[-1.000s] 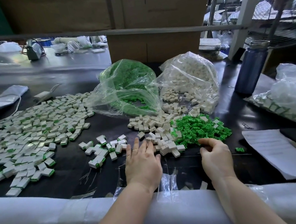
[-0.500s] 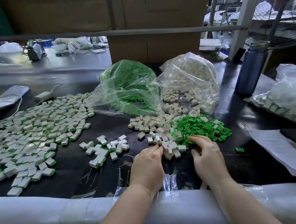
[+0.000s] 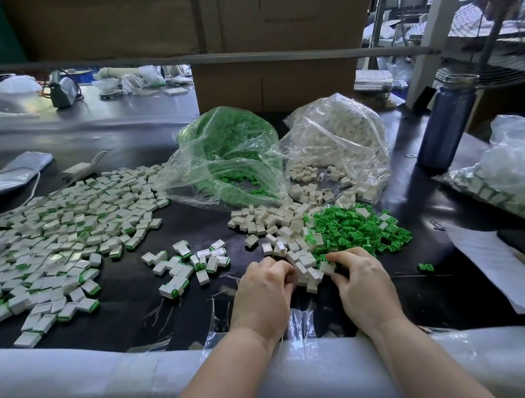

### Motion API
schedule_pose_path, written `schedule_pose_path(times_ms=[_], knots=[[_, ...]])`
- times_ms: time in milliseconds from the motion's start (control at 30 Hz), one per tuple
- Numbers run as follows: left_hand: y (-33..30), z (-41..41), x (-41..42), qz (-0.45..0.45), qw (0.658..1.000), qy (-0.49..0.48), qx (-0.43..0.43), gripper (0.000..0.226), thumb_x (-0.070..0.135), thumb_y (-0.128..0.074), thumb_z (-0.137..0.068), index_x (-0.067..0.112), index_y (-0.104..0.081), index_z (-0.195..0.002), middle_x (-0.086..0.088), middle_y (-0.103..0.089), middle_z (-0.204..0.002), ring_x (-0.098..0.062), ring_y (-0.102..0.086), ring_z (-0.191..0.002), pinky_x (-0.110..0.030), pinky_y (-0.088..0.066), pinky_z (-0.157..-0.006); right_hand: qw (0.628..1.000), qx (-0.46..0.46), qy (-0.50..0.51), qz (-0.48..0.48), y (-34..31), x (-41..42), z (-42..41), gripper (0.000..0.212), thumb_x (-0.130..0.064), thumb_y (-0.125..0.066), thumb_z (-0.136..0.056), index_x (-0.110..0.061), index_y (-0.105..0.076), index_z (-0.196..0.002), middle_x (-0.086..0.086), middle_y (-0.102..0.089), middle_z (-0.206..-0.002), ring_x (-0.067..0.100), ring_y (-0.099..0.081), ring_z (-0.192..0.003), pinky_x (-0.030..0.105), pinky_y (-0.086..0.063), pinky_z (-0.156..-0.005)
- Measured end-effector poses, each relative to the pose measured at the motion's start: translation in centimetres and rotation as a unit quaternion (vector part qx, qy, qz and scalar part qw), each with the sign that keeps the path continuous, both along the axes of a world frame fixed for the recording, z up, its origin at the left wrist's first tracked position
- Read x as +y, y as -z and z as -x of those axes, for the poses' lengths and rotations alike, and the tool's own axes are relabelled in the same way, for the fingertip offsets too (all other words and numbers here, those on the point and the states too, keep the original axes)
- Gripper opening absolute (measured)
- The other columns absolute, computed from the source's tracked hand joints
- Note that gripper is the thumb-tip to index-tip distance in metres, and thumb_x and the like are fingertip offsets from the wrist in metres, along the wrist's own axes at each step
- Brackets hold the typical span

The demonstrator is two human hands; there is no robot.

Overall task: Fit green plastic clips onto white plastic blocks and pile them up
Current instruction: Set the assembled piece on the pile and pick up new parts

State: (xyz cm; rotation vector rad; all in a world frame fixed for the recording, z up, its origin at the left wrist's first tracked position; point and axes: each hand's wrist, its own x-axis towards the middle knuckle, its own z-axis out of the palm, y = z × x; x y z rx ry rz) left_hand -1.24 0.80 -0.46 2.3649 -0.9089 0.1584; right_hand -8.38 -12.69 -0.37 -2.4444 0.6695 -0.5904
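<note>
While the loose white plastic blocks (image 3: 291, 228) lie heaped just beyond the fingertips, with the green plastic clips (image 3: 355, 230) piled to their right, a block at the heap's near edge is pinched by the curled fingers of the left hand (image 3: 262, 294), and another by the right hand (image 3: 360, 281).

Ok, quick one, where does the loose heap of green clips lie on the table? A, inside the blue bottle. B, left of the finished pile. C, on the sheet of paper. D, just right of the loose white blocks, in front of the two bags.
D: the green clips lie heaped just right of the loose white blocks, in front of the green bag and the white bag.
</note>
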Motion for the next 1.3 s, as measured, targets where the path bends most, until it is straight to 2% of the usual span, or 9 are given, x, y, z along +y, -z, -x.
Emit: schedule_pose_path(times_ms=[233,400,467,600,767,900,1100,1200,1300], knots=[[-0.5,0.2,0.0,0.067,0.997,-0.026,0.040,0.022,0.022,-0.061,-0.089,0.017,-0.063,-0.111,0.004,-0.057,-0.105,-0.011,-0.055,-0.096,-0.020,-0.042,-0.089,0.999,0.021,0.026,-0.001,0.1,-0.2,-0.2,0.024,-0.014,-0.055,-0.091,-0.015,-0.064,-0.114,0.000,-0.058,-0.113,0.019,-0.047,-0.112,0.026,-0.035,-0.093],[-0.7,0.2,0.2,0.127,0.989,-0.044,0.054,0.017,0.019,-0.062,-0.088,0.012,-0.069,-0.101,0.001,-0.062,-0.098,-0.013,-0.057,-0.090,-0.015,-0.042,-0.082,0.998,0.048,0.027,0.007,0.3,-0.4,-0.4,0.044,0.005,-0.041,-0.089,-0.016,-0.060,-0.123,0.001,-0.056,-0.116,0.020,-0.044,-0.114,0.029,-0.038,-0.094],[-0.7,0.1,0.2,0.145,0.987,-0.048,0.053,0.015,0.014,-0.061,-0.088,0.010,-0.070,-0.100,0.001,-0.062,-0.097,-0.014,-0.057,-0.090,-0.015,-0.042,-0.082,0.998,0.047,0.035,0.011,0.3,-0.3,-0.5,0.039,0.002,-0.044,-0.090,-0.017,-0.062,-0.120,0.002,-0.056,-0.113,0.021,-0.046,-0.112,0.030,-0.038,-0.092],[-0.6,-0.1,0.3,0.167,0.984,-0.044,0.046,0.017,0.005,-0.055,-0.090,0.009,-0.070,-0.099,0.006,-0.058,-0.094,-0.008,-0.054,-0.086,0.002,-0.035,-0.077,0.998,0.044,0.051,0.022,0.4,-0.2,-0.6,0.019,-0.009,-0.052,-0.092,-0.014,-0.063,-0.106,0.004,-0.057,-0.107,0.023,-0.049,-0.105,0.030,-0.038,-0.085],[-0.7,0.2,0.2,0.168,0.983,0.006,0.079,0.017,0.004,-0.060,-0.087,0.010,-0.069,-0.100,0.000,-0.061,-0.100,-0.010,-0.059,-0.084,-0.012,-0.046,-0.081,0.998,0.035,0.054,0.014,0.2,-0.2,-0.6,0.006,-0.011,-0.056,-0.089,-0.011,-0.062,-0.092,0.004,-0.057,-0.098,0.023,-0.049,-0.099,0.029,-0.035,-0.076],[-0.9,0.2,0.3,0.205,0.965,0.020,0.161,0.031,0.002,-0.065,-0.083,0.016,-0.062,-0.111,0.001,-0.063,-0.093,-0.008,-0.060,-0.086,-0.013,-0.048,-0.084,0.998,0.022,0.061,-0.009,0.1,-0.2,-0.5,0.010,-0.008,-0.057,-0.088,-0.011,-0.063,-0.095,0.005,-0.064,-0.097,0.024,-0.054,-0.098,0.031,-0.039,-0.079],[-1.5,0.6,0.5,0.228,0.908,0.134,0.324,0.033,-0.003,-0.069,-0.078,0.021,-0.061,-0.099,-0.007,-0.067,-0.086,-0.013,-0.064,-0.081,-0.020,-0.053,-0.081,0.998,0.044,0.053,-0.006,0.0,-0.2,-0.5,0.021,-0.017,-0.056,-0.091,-0.015,-0.066,-0.110,0.004,-0.060,-0.109,0.022,-0.051,-0.108,0.030,-0.039,-0.090],[-1.3,0.9,0.4,0.151,0.936,0.156,0.277,0.028,0.002,-0.070,-0.079,0.016,-0.065,-0.103,-0.001,-0.066,-0.089,-0.007,-0.062,-0.083,-0.012,-0.048,-0.083,0.998,0.037,0.058,-0.012,-0.1,-0.2,-0.5,0.016,-0.016,-0.058,-0.090,-0.014,-0.065,-0.103,0.004,-0.059,-0.106,0.023,-0.051,-0.105,0.031,-0.038,-0.088],[-1.1,0.7,0.2,0.139,0.959,0.114,0.220,0.026,0.003,-0.069,-0.080,0.013,-0.066,-0.104,0.009,-0.057,-0.091,-0.001,-0.058,-0.080,-0.004,-0.043,-0.079,0.998,0.013,0.061,-0.028,-0.2,-0.2,-0.4,0.005,-0.015,-0.062,-0.086,-0.012,-0.062,-0.091,0.004,-0.060,-0.097,0.024,-0.053,-0.098,0.031,-0.039,-0.081]])
